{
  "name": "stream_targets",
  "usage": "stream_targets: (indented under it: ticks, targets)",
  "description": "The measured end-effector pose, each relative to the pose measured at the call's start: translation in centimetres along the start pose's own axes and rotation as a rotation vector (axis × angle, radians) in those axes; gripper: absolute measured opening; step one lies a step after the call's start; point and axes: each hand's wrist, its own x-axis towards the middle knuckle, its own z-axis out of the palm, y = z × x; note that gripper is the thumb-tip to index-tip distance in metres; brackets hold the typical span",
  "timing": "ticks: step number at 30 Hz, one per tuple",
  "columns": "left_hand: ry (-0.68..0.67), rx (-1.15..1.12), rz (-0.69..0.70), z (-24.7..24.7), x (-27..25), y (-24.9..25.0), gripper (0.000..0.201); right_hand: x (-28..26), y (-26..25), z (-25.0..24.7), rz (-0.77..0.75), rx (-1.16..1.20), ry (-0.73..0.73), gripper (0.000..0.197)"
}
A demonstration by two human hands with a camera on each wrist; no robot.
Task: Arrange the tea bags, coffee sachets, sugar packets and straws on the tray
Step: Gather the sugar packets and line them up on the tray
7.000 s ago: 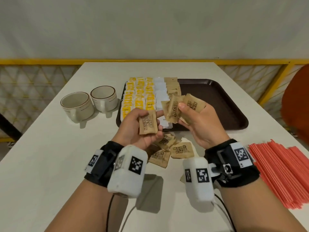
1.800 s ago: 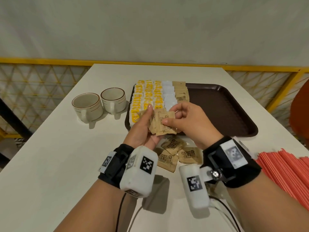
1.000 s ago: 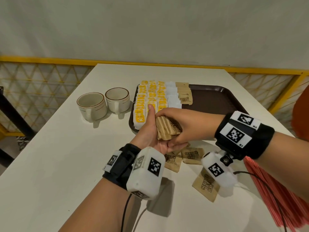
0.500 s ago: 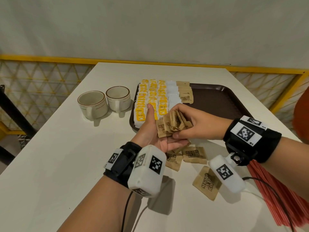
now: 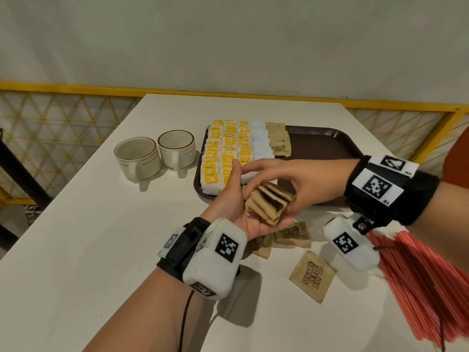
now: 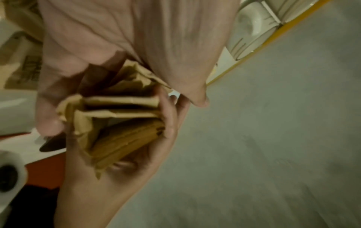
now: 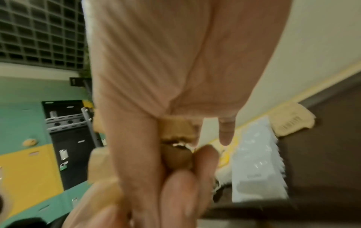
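Both hands point(image 5: 256, 196) grasp one crinkled stack of brown paper sugar packets point(image 5: 267, 202).

I see bare brown tray point(image 5: 322, 151) floor at the upper right of the frame, open to a hand from the right. The packet rows point(image 5: 236, 146) fill the tray's left part, and two cups point(image 5: 154, 156) block the left side. Loose brown sachets point(image 5: 313, 275) lie at lower centre; red straws point(image 5: 426, 273) crowd the lower right. The lower left tabletop point(image 5: 76, 250) is bare.
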Motion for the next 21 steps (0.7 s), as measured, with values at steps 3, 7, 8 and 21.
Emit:
stream_targets:
  ticks: [3, 7, 8, 21]
  targets:
    - [0.006, -0.047, 0.001, 0.0, 0.1, -0.2, 0.095, 0.6, -0.5, -0.7, 0.045, -0.085, -0.014, 0.078]
    - [-0.027, -0.111, 0.023, 0.0, 0.1, -0.1, 0.086, 0.6, 0.2, -1.5, 0.168, 0.004, -0.055, 0.088]
    - [-0.04, -0.127, 0.027, 0.1, 0.0, -0.2, 0.084, 0.4, 0.4, -1.6, 0.187, 0.063, -0.067, 0.089]
    - [0.018, -0.123, 0.139, 0.2, 0.4, -0.2, 0.078, 0.4, -1.8, 2.8, 0.316, -0.014, 0.206, 0.091]
